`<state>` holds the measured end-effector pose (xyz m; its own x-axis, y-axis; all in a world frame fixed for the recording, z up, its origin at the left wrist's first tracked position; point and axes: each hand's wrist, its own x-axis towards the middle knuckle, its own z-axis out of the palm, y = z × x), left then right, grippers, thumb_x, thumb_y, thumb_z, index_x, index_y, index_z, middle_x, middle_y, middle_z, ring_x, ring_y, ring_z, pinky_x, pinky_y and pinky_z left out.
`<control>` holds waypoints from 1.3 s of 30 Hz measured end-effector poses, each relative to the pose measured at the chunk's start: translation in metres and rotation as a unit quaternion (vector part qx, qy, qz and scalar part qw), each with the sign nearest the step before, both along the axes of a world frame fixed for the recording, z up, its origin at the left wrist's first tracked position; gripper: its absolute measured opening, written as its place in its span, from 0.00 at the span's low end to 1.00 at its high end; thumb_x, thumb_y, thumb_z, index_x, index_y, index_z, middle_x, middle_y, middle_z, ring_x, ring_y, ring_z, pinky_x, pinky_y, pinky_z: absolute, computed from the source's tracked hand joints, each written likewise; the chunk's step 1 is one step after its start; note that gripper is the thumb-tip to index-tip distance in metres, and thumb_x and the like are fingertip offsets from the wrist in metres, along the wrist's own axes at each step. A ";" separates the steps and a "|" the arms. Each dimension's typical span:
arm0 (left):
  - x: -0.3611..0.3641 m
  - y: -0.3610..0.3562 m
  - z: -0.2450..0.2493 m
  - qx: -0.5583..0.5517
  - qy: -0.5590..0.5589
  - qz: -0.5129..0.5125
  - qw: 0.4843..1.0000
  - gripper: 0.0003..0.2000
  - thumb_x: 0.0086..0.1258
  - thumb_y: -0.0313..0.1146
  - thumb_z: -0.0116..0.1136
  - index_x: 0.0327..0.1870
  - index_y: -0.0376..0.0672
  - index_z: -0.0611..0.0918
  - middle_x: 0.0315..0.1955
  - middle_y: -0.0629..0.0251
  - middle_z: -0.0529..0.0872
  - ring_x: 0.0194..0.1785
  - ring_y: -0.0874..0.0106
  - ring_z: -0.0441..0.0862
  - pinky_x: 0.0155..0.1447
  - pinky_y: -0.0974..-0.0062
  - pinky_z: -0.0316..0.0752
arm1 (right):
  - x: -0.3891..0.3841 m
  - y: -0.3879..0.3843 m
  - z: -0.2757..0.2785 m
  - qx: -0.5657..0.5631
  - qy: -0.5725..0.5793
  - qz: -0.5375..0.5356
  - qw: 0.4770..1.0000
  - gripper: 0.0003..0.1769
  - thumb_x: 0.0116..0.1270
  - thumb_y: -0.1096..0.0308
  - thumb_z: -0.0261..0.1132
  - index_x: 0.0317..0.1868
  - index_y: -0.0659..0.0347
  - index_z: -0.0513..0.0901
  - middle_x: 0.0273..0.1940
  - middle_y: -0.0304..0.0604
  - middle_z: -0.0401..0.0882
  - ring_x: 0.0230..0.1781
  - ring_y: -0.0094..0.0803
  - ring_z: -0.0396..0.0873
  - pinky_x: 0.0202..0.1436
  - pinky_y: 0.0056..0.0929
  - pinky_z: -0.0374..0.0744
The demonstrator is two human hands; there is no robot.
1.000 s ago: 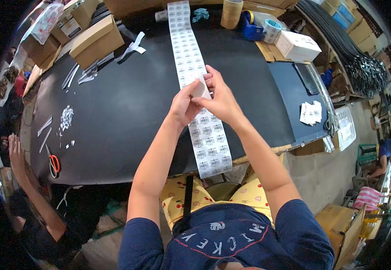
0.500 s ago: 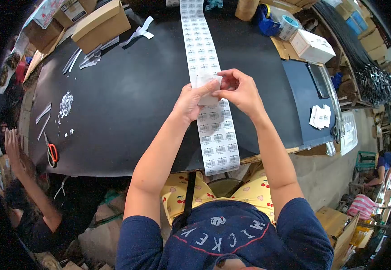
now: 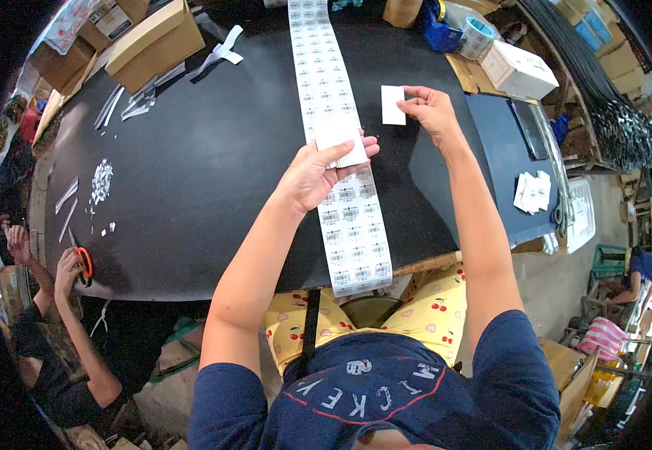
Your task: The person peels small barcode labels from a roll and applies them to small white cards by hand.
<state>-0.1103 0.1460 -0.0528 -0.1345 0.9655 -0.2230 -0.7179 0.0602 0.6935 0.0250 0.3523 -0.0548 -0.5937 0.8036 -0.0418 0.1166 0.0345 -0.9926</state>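
My left hand (image 3: 318, 172) holds a stack of small white cards (image 3: 341, 142), thumb pressed on top and fingertips showing at the right side. Off to the right, my right hand (image 3: 432, 111) pinches a single white card (image 3: 393, 106) by its edge, apart from the stack. Its visible face looks blank. Beneath my left hand runs a long strip of printed barcode labels (image 3: 356, 232), from the far edge of the table to just past the near one. Part of the strip is hidden by the hand and stack.
The dark table (image 3: 213, 165) carries paper scraps (image 3: 102, 182) at left and a pile of white tags (image 3: 531, 192) at right. Another person's hand (image 3: 68, 271) is at the orange-handled scissors (image 3: 84, 264). Cardboard boxes (image 3: 153, 45) and a white box (image 3: 519, 69) stand at the back.
My right hand has drawn one card away from the stack, up and to the right. At left, the other person's hand has come to the scissors.
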 end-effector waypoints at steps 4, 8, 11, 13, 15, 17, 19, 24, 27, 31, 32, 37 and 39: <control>-0.003 -0.002 0.003 -0.014 0.042 0.025 0.999 0.20 0.70 0.28 0.56 0.60 0.30 0.71 0.54 0.51 0.81 0.56 0.63 0.81 0.61 0.68 0.78 | -0.006 0.009 -0.011 0.025 -0.032 0.042 0.998 0.23 0.56 0.78 0.70 0.54 0.70 0.79 0.30 0.41 0.85 0.30 0.20 0.80 0.36 0.18 0.75; -0.006 -0.003 0.001 -0.014 0.073 0.052 0.996 0.18 0.67 0.27 0.60 0.57 0.34 0.75 0.50 0.55 0.84 0.52 0.65 0.83 0.58 0.69 0.79 | -0.018 0.012 -0.024 0.126 -0.065 0.025 0.990 0.25 0.52 0.76 0.72 0.53 0.68 0.80 0.28 0.40 0.85 0.28 0.20 0.80 0.36 0.22 0.76; -0.008 -0.003 -0.005 -0.030 0.092 0.082 0.992 0.18 0.64 0.27 0.64 0.55 0.36 0.78 0.48 0.57 0.85 0.51 0.67 0.84 0.56 0.69 0.80 | -0.020 0.007 -0.017 0.205 -0.137 0.019 0.969 0.25 0.48 0.74 0.73 0.50 0.68 0.82 0.27 0.41 0.85 0.27 0.22 0.81 0.34 0.24 0.77; -0.009 -0.003 -0.005 -0.037 0.095 0.101 0.990 0.18 0.63 0.27 0.65 0.54 0.37 0.78 0.48 0.57 0.85 0.50 0.67 0.84 0.56 0.69 0.80 | -0.021 0.006 -0.018 0.233 -0.153 0.015 0.960 0.25 0.46 0.72 0.74 0.48 0.67 0.83 0.26 0.42 0.85 0.27 0.26 0.83 0.34 0.25 0.79; -0.009 -0.002 -0.004 -0.044 0.098 0.118 0.987 0.18 0.62 0.27 0.67 0.52 0.37 0.79 0.48 0.57 0.85 0.49 0.67 0.84 0.55 0.69 0.80 | -0.021 0.004 -0.018 0.236 -0.177 -0.006 0.955 0.24 0.47 0.70 0.74 0.47 0.66 0.83 0.26 0.39 0.84 0.27 0.20 0.80 0.34 0.21 0.76; -0.007 -0.001 -0.004 -0.065 0.091 0.160 0.981 0.15 0.60 0.22 0.67 0.48 0.35 0.79 0.45 0.56 0.85 0.46 0.67 0.85 0.51 0.68 0.83 | -0.020 0.000 -0.017 0.242 -0.179 -0.016 0.953 0.24 0.47 0.70 0.74 0.47 0.66 0.83 0.25 0.38 0.84 0.27 0.21 0.81 0.34 0.22 0.77; -0.006 -0.001 -0.005 -0.067 0.088 0.164 0.980 0.16 0.59 0.22 0.68 0.48 0.35 0.79 0.44 0.56 0.85 0.46 0.67 0.85 0.51 0.68 0.83 | -0.020 -0.003 -0.016 0.248 -0.182 -0.025 0.951 0.24 0.46 0.70 0.74 0.47 0.66 0.83 0.25 0.38 0.84 0.27 0.21 0.81 0.35 0.22 0.77; -0.002 -0.001 -0.002 -0.075 0.111 0.168 0.977 0.17 0.58 0.23 0.69 0.48 0.35 0.78 0.45 0.57 0.85 0.45 0.67 0.85 0.50 0.67 0.84 | -0.021 -0.010 -0.016 0.259 -0.212 -0.044 0.941 0.25 0.46 0.69 0.75 0.48 0.66 0.83 0.29 0.40 0.85 0.29 0.23 0.81 0.36 0.24 0.78; -0.003 -0.001 -0.004 -0.076 0.128 0.167 0.975 0.17 0.58 0.23 0.70 0.48 0.36 0.79 0.45 0.57 0.85 0.45 0.68 0.85 0.49 0.67 0.84 | -0.024 -0.020 -0.017 0.380 -0.135 -0.101 0.909 0.23 0.48 0.70 0.76 0.46 0.68 0.83 0.30 0.44 0.85 0.29 0.28 0.81 0.36 0.27 0.78; 0.000 -0.003 -0.001 -0.076 0.145 0.163 0.973 0.17 0.58 0.25 0.70 0.49 0.36 0.79 0.45 0.58 0.85 0.45 0.69 0.85 0.48 0.68 0.84 | -0.028 -0.072 0.018 0.046 0.023 0.089 0.995 0.19 0.53 0.68 0.76 0.42 0.69 0.83 0.30 0.41 0.85 0.29 0.19 0.78 0.33 0.18 0.75; 0.000 -0.003 0.000 -0.075 0.153 0.154 0.973 0.17 0.59 0.25 0.70 0.49 0.36 0.79 0.45 0.59 0.85 0.44 0.69 0.85 0.48 0.68 0.83 | -0.026 -0.078 0.026 0.085 -0.020 0.095 0.992 0.16 0.53 0.68 0.76 0.39 0.69 0.84 0.29 0.40 0.85 0.28 0.18 0.78 0.32 0.19 0.75; -0.001 -0.003 0.001 -0.064 0.113 0.148 0.980 0.15 0.64 0.27 0.65 0.51 0.35 0.78 0.46 0.57 0.85 0.48 0.68 0.85 0.51 0.69 0.82 | -0.014 -0.034 0.019 0.017 0.007 0.037 0.999 0.15 0.56 0.72 0.73 0.42 0.68 0.83 0.31 0.39 0.84 0.30 0.18 0.79 0.36 0.16 0.74; -0.005 -0.003 0.003 -0.050 0.098 0.136 0.985 0.16 0.67 0.28 0.62 0.53 0.34 0.77 0.48 0.56 0.84 0.50 0.67 0.84 0.53 0.70 0.81 | -0.002 0.000 0.014 0.031 -0.037 0.022 0.999 0.18 0.56 0.73 0.73 0.47 0.70 0.82 0.32 0.41 0.85 0.31 0.19 0.80 0.37 0.16 0.75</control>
